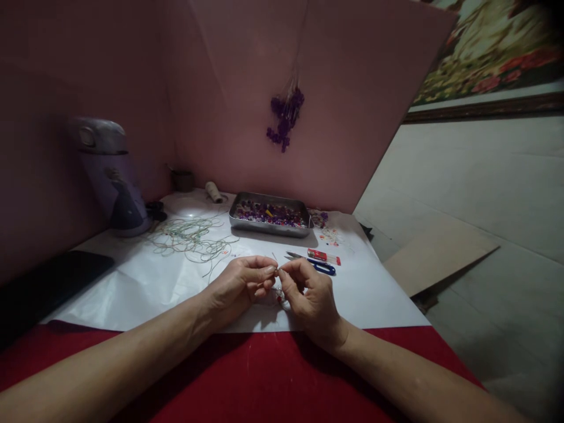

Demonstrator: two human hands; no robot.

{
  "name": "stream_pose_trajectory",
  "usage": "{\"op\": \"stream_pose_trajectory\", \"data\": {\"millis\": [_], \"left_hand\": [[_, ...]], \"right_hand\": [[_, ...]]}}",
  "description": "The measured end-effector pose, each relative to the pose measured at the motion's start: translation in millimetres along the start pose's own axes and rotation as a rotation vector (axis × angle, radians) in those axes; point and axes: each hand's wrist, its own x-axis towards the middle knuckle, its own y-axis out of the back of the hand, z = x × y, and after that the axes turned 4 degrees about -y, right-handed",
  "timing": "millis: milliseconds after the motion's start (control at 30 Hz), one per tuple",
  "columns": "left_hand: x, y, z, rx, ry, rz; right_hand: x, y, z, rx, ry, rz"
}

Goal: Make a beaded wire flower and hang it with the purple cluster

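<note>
In the head view, my left hand (247, 283) and my right hand (311, 296) meet over the front of the white sheet, thumbs and forefingers pinched together tip to tip. A small beaded strand (279, 297) with clear and red beads hangs just below the fingertips, between the palms. Whatever sits right at the pinch is too small to make out clearly. Beyond my right hand lie blue-handled thread snips (324, 268), blades pointing left, and a red lighter (324, 257).
A metal tray (273, 226) of purple beads stands at the back. Left of it are tangled pale cord (189, 238), a thread spool (214, 192) and a purple bottle (115, 182). Loose beads (330, 237) lie right. Purple bead clusters (285, 117) hang on the pink panel.
</note>
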Motion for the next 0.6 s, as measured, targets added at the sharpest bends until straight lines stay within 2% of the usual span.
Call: {"op": "stream_pose_trajectory", "data": {"millis": [333, 600], "left_hand": [[0.5, 4.1, -3.2, -0.017, -0.016, -0.040], [1.6, 1.2, -2.4, -0.002, -0.035, -0.020]], "right_hand": [[0.2, -0.3, 0.2, -0.029, -0.002, -0.003], [-0.9, -0.8, 0.3, -0.002, -0.026, -0.010]]}}
